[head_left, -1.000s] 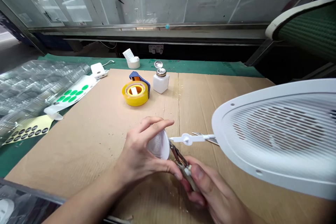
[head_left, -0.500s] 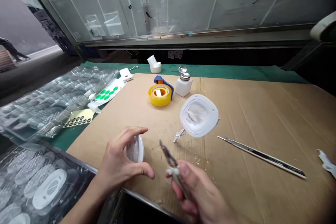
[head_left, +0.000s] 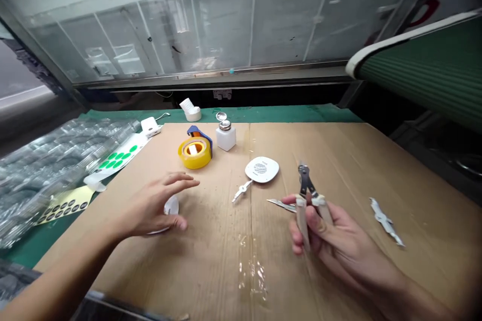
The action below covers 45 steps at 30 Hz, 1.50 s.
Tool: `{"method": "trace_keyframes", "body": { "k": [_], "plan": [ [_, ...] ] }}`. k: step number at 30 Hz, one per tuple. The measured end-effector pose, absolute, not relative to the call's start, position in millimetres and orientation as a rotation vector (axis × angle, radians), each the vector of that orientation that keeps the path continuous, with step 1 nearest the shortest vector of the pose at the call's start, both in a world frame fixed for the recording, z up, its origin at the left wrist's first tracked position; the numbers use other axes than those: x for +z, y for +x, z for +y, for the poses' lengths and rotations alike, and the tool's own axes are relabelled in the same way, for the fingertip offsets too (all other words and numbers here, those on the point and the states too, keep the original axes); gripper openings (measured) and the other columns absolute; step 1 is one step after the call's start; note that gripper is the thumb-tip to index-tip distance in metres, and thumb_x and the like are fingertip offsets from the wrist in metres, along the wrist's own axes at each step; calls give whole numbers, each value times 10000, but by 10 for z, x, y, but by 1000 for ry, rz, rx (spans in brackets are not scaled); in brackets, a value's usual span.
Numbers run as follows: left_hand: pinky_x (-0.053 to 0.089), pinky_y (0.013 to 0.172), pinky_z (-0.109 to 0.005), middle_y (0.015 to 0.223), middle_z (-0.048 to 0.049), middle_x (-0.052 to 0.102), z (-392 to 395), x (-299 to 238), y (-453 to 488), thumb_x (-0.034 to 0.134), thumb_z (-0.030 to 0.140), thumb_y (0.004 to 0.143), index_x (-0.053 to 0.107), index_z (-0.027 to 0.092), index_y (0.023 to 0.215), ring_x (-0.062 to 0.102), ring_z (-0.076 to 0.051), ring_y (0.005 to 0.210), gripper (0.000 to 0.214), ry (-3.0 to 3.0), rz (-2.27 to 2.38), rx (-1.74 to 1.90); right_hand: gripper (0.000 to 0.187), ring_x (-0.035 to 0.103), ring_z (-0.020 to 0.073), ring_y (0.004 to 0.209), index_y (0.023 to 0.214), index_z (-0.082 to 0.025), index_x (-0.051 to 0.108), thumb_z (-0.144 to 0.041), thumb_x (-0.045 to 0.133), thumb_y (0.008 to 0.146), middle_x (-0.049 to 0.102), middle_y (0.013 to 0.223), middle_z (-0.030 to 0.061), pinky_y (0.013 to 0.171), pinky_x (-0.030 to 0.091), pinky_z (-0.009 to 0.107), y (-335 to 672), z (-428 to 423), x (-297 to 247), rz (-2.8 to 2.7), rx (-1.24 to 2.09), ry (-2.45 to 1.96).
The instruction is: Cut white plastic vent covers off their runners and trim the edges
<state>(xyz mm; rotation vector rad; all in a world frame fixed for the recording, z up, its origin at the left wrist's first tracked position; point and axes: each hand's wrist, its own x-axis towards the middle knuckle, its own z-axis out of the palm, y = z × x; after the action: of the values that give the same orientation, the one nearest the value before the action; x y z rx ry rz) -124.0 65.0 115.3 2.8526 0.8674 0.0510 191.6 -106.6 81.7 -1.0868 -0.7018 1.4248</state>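
Observation:
My right hand [head_left: 331, 241] grips a pair of nippers [head_left: 303, 180] with pale handles, held upright; the handles stand apart. Behind them, the pointed tip of a cutter knife [head_left: 278, 204] shows, the rest hidden by the hand. On the left, my left hand [head_left: 158, 205] has its thumb and fingers spread. Close against that palm is a white plastic cover [head_left: 172, 205], mostly hidden by the hand. Another white rounded cover with a grille [head_left: 262, 169] lies flat mid-table, a thin white plastic piece [head_left: 242, 191] at its lower left.
Brown cardboard [head_left: 211, 256] covers the green table. Farther back stand a yellow tape roll [head_left: 195, 155] and a white pump bottle [head_left: 226, 138]. Clear plastic trays [head_left: 56, 160] and sticker sheets [head_left: 68, 205] lie left. A loose white piece [head_left: 386, 223] lies right, below a green conveyor [head_left: 425, 70].
The view has swung right. The nippers have gone from pointing up-left, low near my left hand, to upright and farther right. The cover by my left hand is now more hidden.

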Motion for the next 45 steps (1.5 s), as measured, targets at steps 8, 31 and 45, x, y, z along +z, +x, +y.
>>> {"method": "trace_keyframes", "body": {
  "k": [8,31,45],
  "plan": [
    [436,1007,-517,1516,-119,427,1086,1240,285,408,-3,899,366,367,1483,397,-338,1389,693,3334,81,22,484,654,235,1091,1140,-182,625,-503,782,813,640,696,0,1054,417,468,2039,-1020,751,-722,1466,-931],
    [600,898,-426,1229,-90,649,179,803,-284,790,423,648,493,217,1348,653,-257,1045,787,2466,874,796,619,566,153,755,1111,-162,555,-734,533,873,570,867,36,723,422,302,1741,-1216,643,-789,1903,-1034],
    [594,861,-280,1229,-80,657,123,753,-269,785,398,625,486,172,1341,661,-203,1052,807,2552,741,809,652,492,126,635,858,-169,511,-802,356,890,533,783,29,624,415,287,1672,-1179,657,-933,1821,-1257]
  ]
}}
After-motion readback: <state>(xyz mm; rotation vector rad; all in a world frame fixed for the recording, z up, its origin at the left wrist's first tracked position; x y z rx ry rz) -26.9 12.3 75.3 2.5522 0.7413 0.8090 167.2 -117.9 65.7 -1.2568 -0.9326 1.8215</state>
